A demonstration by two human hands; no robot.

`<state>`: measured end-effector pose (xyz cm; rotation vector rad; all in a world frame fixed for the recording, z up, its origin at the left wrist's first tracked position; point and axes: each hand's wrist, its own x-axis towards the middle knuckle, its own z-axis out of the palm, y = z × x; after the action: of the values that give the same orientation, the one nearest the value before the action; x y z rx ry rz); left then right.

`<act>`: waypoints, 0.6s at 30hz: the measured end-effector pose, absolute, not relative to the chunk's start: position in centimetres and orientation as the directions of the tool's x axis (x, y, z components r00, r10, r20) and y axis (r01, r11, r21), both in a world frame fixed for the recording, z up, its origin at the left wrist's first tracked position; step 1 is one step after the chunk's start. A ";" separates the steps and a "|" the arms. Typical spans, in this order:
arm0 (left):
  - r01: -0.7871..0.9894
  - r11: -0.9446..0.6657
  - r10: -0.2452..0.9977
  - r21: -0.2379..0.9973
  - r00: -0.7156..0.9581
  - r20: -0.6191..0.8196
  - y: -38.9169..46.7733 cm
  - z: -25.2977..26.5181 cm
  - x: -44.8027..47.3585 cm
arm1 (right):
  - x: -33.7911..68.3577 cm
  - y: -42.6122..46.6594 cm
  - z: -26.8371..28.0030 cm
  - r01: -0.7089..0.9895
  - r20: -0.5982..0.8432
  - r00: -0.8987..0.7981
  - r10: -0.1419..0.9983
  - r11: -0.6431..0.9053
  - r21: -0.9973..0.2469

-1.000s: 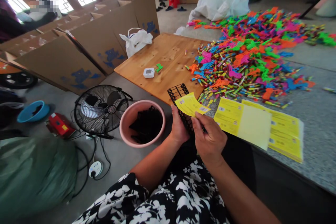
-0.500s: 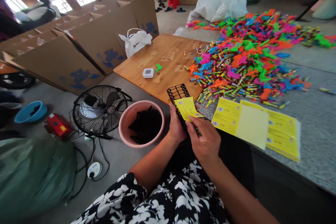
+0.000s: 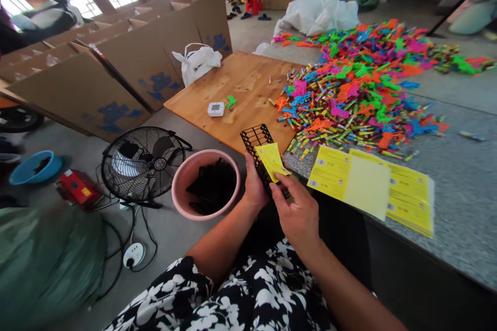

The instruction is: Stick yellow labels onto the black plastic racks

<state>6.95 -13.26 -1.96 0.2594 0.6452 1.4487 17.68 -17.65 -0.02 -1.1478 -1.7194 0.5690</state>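
My left hand (image 3: pixel 256 184) is closed around the side of a black plastic rack (image 3: pixel 256 135) with rows of round holes, tilted over my lap. Between thumb and fingers, my right hand (image 3: pixel 298 208) pinches a yellow printed sticker (image 3: pixel 271 159) that lies over the rack's face. The lower part of the rack is hidden by the sticker and my right hand. To the right, yellow sticker sheets (image 3: pixel 330 168) rest at the edge of the grey stone surface, with a pale blank backing piece (image 3: pixel 367 186) among them.
A heap of colourful plastic toy guns and small tubes (image 3: pixel 349 93) covers the right side. A wooden board (image 3: pixel 248 83) holds a small white device (image 3: pixel 216 109) and a green toy gun (image 3: pixel 231 101). On the floor stand a pink tub (image 3: pixel 179 186) of black racks and a fan (image 3: pixel 143 165).
The whole view has shifted slightly, so things appear a little further left. Both hands keep their hold, and the yellow sticker sits at a slightly different angle on the rack.
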 end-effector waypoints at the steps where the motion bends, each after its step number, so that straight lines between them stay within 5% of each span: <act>1: -0.830 0.136 0.969 0.541 -0.004 -0.249 -13.2 -1.9 6.9 | 17.7 -17.8 0.3 0.423 0.421 -0.096 0.902 0.419 -0.803; 8: -0.872 0.086 0.970 0.483 -0.037 -0.240 -13.0 -0.4 5.2 | 18.6 -18.3 2.2 0.412 0.379 -0.113 0.918 0.391 -0.823; 13: -0.857 0.305 0.945 0.416 0.219 -0.243 -13.4 -0.2 3.7 | 20.2 -15.1 1.8 0.456 0.375 0.063 0.925 0.308 -0.835; 18: -0.793 0.443 0.892 0.419 0.343 -0.294 -13.5 -0.9 3.7 | 21.0 -12.5 1.6 0.412 0.241 0.028 0.970 0.209 -0.887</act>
<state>3.68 -13.52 -0.89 0.2158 0.5239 1.1061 21.01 -12.47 1.59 -1.3564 -1.5450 0.7480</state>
